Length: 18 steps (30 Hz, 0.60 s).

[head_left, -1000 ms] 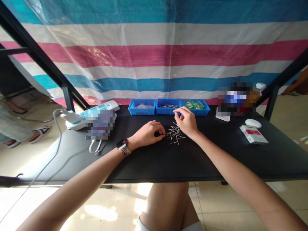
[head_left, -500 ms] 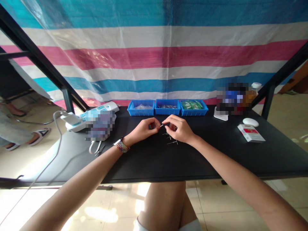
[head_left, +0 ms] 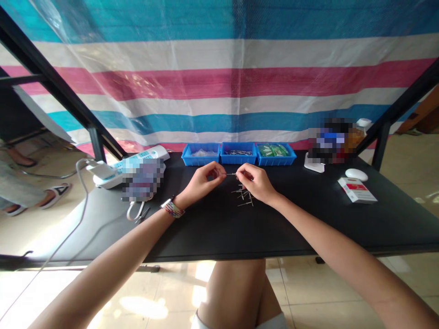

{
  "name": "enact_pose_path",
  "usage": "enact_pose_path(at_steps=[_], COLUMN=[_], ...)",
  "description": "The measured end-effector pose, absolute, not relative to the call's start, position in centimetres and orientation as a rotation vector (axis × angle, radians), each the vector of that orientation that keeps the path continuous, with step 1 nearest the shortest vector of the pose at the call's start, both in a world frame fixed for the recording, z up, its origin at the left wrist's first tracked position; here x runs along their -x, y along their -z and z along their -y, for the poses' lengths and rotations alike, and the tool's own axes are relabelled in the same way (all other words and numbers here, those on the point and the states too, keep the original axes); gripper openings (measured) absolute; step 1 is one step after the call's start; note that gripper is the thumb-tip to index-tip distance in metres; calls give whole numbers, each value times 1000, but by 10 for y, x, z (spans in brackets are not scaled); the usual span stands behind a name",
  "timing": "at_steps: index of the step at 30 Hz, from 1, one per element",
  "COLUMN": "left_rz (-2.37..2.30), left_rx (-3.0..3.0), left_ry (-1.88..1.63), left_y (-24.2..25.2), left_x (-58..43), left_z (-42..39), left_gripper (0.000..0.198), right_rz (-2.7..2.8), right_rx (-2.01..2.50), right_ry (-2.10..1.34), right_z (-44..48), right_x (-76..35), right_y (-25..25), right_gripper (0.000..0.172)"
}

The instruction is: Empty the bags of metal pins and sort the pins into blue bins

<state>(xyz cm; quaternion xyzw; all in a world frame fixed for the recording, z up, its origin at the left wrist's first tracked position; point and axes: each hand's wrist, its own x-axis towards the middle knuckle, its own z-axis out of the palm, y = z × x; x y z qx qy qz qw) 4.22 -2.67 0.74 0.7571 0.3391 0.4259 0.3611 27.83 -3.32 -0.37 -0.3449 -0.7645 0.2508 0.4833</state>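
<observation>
- Head view, hands: the left hand (head_left: 202,179) and the right hand (head_left: 255,182) are raised just above the black worktop (head_left: 219,228), facing each other, with fingertips close together.
- Head view, held part: a thin metal pin (head_left: 231,174) lies level between the two hands. The left hand's thumb and forefinger are pinched together on its left end; the right hand's fingertips are pinched together on its right end. Whether anything else sits on the pin is too small to tell.
- Head view, loose stock: a small scatter of pins (head_left: 244,195) lies on the worktop directly below and just beside the right hand, not touching the held pin.
- Head view, wrist: a banded bracelet (head_left: 173,208) is worn on the left wrist.
- Head view, rear edge: three blue trays stand side by side against the striped tarpaulin (head_left: 219,82): the left tray (head_left: 200,154) holds clear pieces, the middle tray (head_left: 238,153) holds metal pins, the right tray (head_left: 276,154) holds green pieces.
- Head view, right side: a white mouse (head_left: 356,174) and a red and white box (head_left: 356,189) lie well apart from the hands.
- Head view, left side: a white power strip (head_left: 137,162) and small snips (head_left: 137,211) rest on the worktop.
</observation>
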Motion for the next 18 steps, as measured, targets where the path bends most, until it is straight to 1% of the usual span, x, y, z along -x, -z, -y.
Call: enact_pose_path(at_steps=[5, 9, 11, 13, 18], left_rz=[-970, -1025, -1035, -1034, -1020], left_rx=[-2042, -2037, -2032, -2034, -2038], left_ry=[-1100, -1116, -1112, -1095, -1075], left_y=[-4, -3, -4, -6, -10], left_x=[-41, -42, -42, -43, -42], left_z=[25, 24, 25, 26, 29], left_gripper=[29, 36, 40, 42, 43], right_rz=[1842, 1802, 1786, 1787, 1797], right_rx=[876, 868, 850, 828, 808], right_ry=[-674, -664, -628, -584, -548], right_z=[34, 37, 38, 39, 38], right_x=[-278, -277, -276, -276, -275], right_y=[5, 4, 2, 1, 2], right_gripper=[22, 8, 8, 3, 5])
